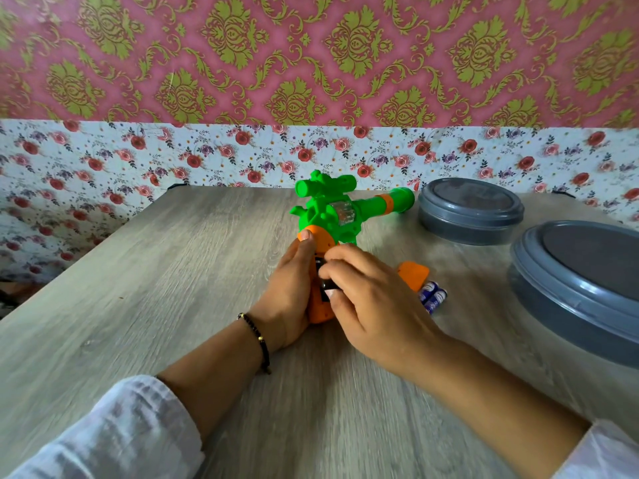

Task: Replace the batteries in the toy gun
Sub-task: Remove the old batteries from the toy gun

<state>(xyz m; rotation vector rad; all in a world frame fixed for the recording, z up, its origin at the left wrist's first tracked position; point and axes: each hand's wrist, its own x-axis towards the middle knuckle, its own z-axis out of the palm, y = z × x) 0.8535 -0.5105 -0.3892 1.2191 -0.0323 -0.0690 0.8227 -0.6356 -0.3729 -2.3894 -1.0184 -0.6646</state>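
Note:
A green toy gun [332,212] with an orange grip lies on the wooden table [173,271], barrel pointing right. My left hand [290,288] grips the orange handle from the left side. My right hand [366,292] pinches a dark battery [326,283] at the open compartment in the handle. The orange battery cover [415,273] lies on the table just right of my right hand. Two blue batteries [432,297] lie side by side beside the cover.
Two round grey lidded containers stand on the right: a smaller one [470,210] at the back and a larger one [581,288] nearer, partly cut off by the frame. A floral papered wall runs along the table's far edge.

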